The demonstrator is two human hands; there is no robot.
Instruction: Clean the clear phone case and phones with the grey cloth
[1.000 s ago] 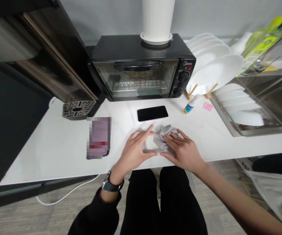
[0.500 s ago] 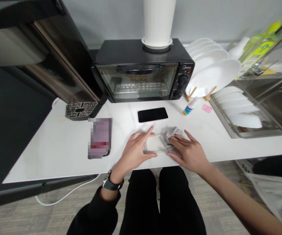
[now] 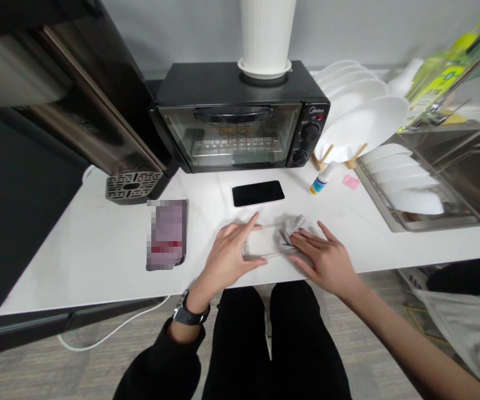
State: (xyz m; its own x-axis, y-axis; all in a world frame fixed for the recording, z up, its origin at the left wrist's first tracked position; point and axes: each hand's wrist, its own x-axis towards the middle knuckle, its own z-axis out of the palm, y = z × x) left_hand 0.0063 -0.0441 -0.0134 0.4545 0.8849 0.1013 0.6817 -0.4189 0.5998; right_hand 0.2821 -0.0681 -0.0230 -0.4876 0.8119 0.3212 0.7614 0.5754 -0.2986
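A clear phone case (image 3: 264, 243) lies flat on the white counter (image 3: 98, 255) in front of me. My left hand (image 3: 229, 256) rests at its left end, with thumb and forefinger spread around the case's edge. My right hand (image 3: 323, 256) presses a crumpled grey cloth (image 3: 290, 228) down on the case's right end, fingers stretched out over it. A black phone (image 3: 258, 193) lies face up just behind the case.
A black toaster oven (image 3: 240, 119) with a white pot (image 3: 266, 33) on top stands at the back. A blurred dark pouch (image 3: 167, 233) lies left. A small bottle (image 3: 320, 181), pink note (image 3: 351, 181), white plates (image 3: 360, 119) and sink rack (image 3: 415, 191) are at right.
My right hand slid the grey cloth to the right along the case, uncovering its middle. My left hand has stayed put at the case's left end.
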